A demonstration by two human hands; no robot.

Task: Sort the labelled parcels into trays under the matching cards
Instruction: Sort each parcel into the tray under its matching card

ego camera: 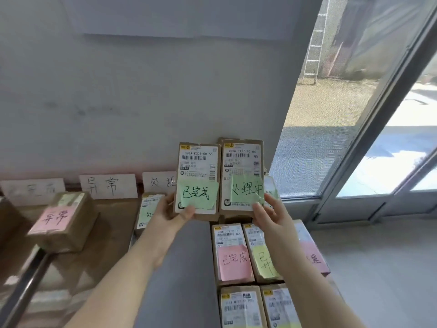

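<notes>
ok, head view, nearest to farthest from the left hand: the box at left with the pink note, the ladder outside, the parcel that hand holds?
From the left hand:
1. The held parcel: in its grip, centre of the view.
2. The box with the pink note: off to the left, set down.
3. The ladder: outdoors, upper right, beyond the glass.

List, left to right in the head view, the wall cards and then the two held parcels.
Faint card → 异常 card → half-hidden 处理 card → 已完成 parcel in left hand → 处理中 parcel in right hand.
</notes>
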